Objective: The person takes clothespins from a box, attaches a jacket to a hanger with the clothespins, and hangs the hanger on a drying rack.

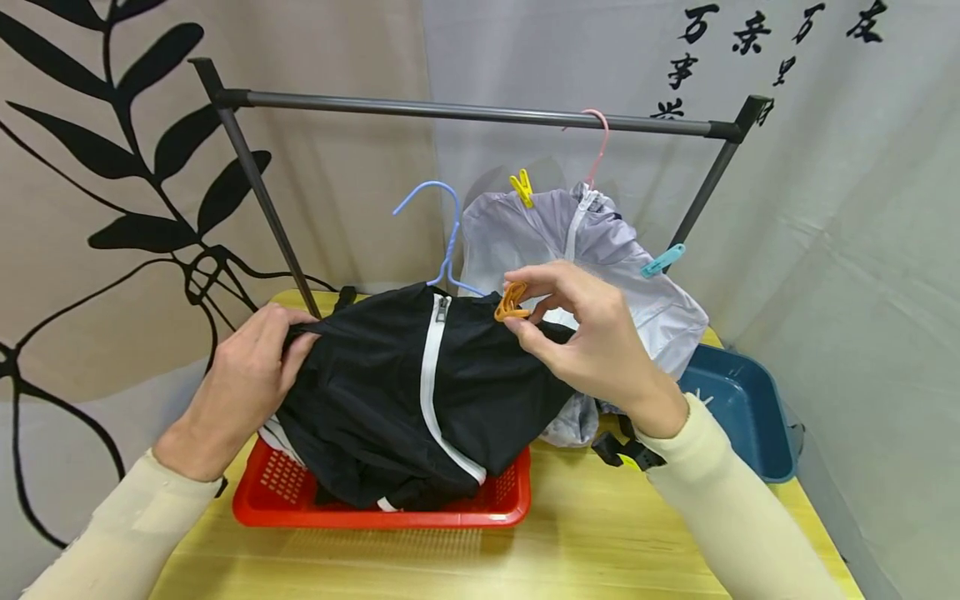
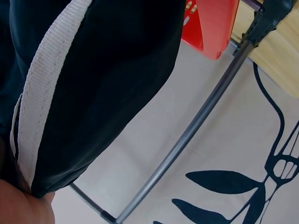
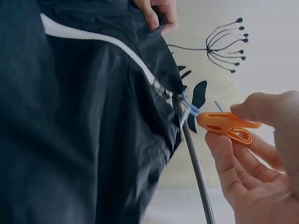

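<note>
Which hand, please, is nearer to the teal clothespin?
Right: in the head view, the right hand is below and left of the teal clothespin; the left hand is much farther left, gripping the black jacket.

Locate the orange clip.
In the head view, just right of centre: the right hand pinches the orange clip near the upper edge of the black jacket.

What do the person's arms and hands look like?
The left hand and right hand are gloveless. The left sleeve and right sleeve are pale cream and reach the wrists. A black strap shows beside the right one, a small black piece beside the left.
</note>
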Demonstrator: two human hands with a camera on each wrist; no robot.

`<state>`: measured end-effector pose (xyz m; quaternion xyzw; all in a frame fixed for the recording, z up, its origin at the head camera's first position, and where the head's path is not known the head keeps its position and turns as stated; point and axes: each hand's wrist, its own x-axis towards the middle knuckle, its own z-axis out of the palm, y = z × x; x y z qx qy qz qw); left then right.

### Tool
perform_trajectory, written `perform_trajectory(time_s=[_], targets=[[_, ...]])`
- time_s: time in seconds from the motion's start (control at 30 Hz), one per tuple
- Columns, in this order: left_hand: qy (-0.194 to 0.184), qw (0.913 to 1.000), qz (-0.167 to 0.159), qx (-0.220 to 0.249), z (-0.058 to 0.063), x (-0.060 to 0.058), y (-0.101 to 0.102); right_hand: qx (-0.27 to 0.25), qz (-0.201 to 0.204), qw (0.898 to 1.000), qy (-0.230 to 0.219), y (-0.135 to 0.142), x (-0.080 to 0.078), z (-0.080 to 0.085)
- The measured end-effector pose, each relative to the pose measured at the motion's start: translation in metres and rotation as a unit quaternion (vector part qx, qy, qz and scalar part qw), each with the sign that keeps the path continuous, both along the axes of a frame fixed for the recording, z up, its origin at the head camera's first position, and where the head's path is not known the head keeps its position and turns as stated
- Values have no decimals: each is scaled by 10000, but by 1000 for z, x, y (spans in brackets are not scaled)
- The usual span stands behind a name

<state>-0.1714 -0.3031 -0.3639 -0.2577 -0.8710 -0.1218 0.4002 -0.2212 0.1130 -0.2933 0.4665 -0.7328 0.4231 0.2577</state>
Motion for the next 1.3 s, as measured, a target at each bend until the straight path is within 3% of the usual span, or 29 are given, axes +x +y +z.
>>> perform_trajectory(time_s=[0.47,1.0,1.3], targets=[[23,9999,-99,87,1,-2,2,39,455,9986,261,-61,-9,13],[18,9999,-139,-34,0,-4,4,517,902,9945,106,-123,-13,33],[262,9994,-231,-67,-2,-8,4,816,999,9916,-71,-151,-9,42]])
